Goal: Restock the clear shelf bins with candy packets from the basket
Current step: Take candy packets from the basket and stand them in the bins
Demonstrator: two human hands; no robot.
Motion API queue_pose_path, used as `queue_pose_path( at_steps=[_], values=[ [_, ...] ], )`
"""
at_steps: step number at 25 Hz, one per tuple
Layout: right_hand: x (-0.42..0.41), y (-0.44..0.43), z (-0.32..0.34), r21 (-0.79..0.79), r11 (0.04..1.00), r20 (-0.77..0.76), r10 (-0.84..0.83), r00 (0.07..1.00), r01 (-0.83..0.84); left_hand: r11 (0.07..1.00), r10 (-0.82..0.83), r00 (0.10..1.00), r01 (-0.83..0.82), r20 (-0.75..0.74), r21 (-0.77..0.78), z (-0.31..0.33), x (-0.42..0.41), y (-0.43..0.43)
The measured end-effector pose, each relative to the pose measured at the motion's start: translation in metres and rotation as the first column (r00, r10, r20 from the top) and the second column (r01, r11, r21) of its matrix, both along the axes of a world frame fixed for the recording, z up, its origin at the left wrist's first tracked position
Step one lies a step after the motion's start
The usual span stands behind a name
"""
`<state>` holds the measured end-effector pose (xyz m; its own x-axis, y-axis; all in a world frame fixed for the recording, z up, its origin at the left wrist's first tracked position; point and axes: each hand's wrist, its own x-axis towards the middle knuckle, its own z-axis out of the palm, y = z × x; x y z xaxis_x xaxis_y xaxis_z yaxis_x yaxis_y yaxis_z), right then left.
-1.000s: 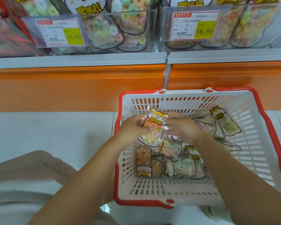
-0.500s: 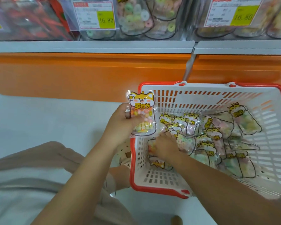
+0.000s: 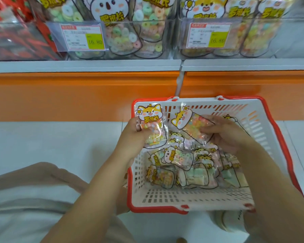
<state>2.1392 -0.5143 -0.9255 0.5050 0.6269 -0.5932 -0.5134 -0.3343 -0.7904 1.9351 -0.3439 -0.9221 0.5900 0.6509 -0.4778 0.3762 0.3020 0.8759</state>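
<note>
Across the top of the frame runs a grey shelf (image 3: 84,66) with an orange panel (image 3: 77,95) under it. On the shelf stand clear bins (image 3: 147,37), each already holding upright candy packets and fronted by a price tag (image 3: 81,36) with a yellow patch. Pale floor (image 3: 51,141) fills the middle left, with beige cloth (image 3: 25,181) at the lower left.

A white basket (image 3: 182,199) with a red rim sits on the floor, centre right, against the orange panel. A heap of packets (image 3: 179,158) lies in its bottom.

The left hand (image 3: 130,135) is at the basket's upper left corner; its grip is closed on an upright packet (image 3: 150,123), thumb across the front, fox face upward. The right hand (image 3: 225,134) is inside the basket, just above the heap; its fingers curl around a second packet (image 3: 189,123), tilted with its printed top toward the upper left. The two held packets are near each other, not touching.
</note>
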Motion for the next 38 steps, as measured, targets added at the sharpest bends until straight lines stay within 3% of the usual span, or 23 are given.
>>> queue_pose_path(
  at_steps=[5,8,11,12,13,15,16,17,22,23,24,26,28,29,32,34,36,38],
  values=[
    [-0.045,0.001,0.004,0.119,0.991,-0.168,-0.036,0.985,0.057,0.983,-0.085,0.994,0.074,-0.061,-0.168,-0.001,0.012,-0.019],
    [-0.068,0.015,-0.006,0.022,0.999,-0.017,0.048,0.999,-0.048,0.990,-0.052,0.998,0.046,-0.045,-0.134,-0.005,0.011,-0.024],
    [-0.066,0.018,-0.024,-0.140,0.988,0.023,0.064,0.998,-0.061,0.995,0.062,0.998,-0.062,-0.004,-0.073,0.005,-0.001,-0.008],
    [-0.067,0.018,-0.036,-0.252,0.953,0.087,0.197,0.977,-0.169,0.994,0.094,0.996,-0.093,0.009,-0.064,0.009,-0.005,-0.001],
    [-0.074,0.020,-0.052,-0.386,0.863,0.151,0.408,0.900,-0.326,0.992,0.115,0.993,-0.114,0.019,-0.059,0.011,-0.010,0.005],
    [-0.096,0.025,-0.087,-0.616,0.569,0.204,0.784,0.587,-0.545,0.990,0.140,0.990,-0.138,0.034,-0.042,0.014,-0.018,0.013],
    [-0.108,0.029,-0.100,-0.697,0.444,0.207,0.876,0.435,-0.562,0.989,0.144,0.989,-0.142,0.033,-0.038,0.015,-0.021,0.015],
    [-0.119,0.032,-0.109,-0.758,0.362,0.191,0.918,0.347,-0.542,0.990,0.140,0.990,-0.139,0.022,-0.036,0.012,-0.025,0.017],
    [-0.147,0.043,-0.117,-0.884,0.203,0.163,0.978,0.129,-0.420,0.991,0.127,0.992,-0.127,-0.008,-0.040,0.008,-0.033,0.021],
    [-0.144,0.041,-0.115,-0.864,0.216,0.173,0.976,0.136,-0.454,0.992,0.123,0.992,-0.123,-0.004,-0.043,0.008,-0.032,0.021],
    [-0.135,0.038,-0.110,-0.817,0.272,0.192,0.960,0.204,-0.509,0.992,0.122,0.993,-0.121,0.000,-0.043,0.008,-0.031,0.022],
    [-0.100,0.033,-0.094,-0.666,0.511,0.225,0.832,0.506,-0.543,0.992,0.119,0.993,-0.119,0.005,-0.040,0.007,-0.029,0.022],
    [-0.055,0.024,-0.070,-0.530,0.765,0.240,0.549,0.801,-0.365,0.994,0.106,0.994,-0.106,0.005,-0.036,0.006,-0.027,0.019],
    [-0.037,0.017,-0.053,-0.444,0.857,0.240,0.394,0.887,-0.261,0.995,0.098,0.995,-0.098,0.006,-0.034,0.006,-0.024,0.017],
    [-0.006,-0.005,-0.003,-0.023,0.994,0.060,0.106,0.992,-0.105,0.999,0.044,0.999,-0.044,-0.006,-0.025,0.007,-0.013,0.006],
    [-0.009,-0.011,0.021,0.233,0.967,-0.088,0.127,0.988,-0.104,0.999,-0.013,1.000,0.012,-0.017,-0.043,0.008,-0.005,-0.002],
    [-0.024,-0.009,0.026,0.277,0.954,-0.128,0.157,0.979,-0.117,0.995,-0.061,0.998,0.061,0.011,-0.074,0.012,0.004,-0.012],
    [-0.037,-0.005,0.027,0.183,0.979,-0.100,0.110,0.989,-0.090,0.992,-0.103,0.994,0.106,0.042,-0.075,0.017,0.014,-0.023]
  ],
)
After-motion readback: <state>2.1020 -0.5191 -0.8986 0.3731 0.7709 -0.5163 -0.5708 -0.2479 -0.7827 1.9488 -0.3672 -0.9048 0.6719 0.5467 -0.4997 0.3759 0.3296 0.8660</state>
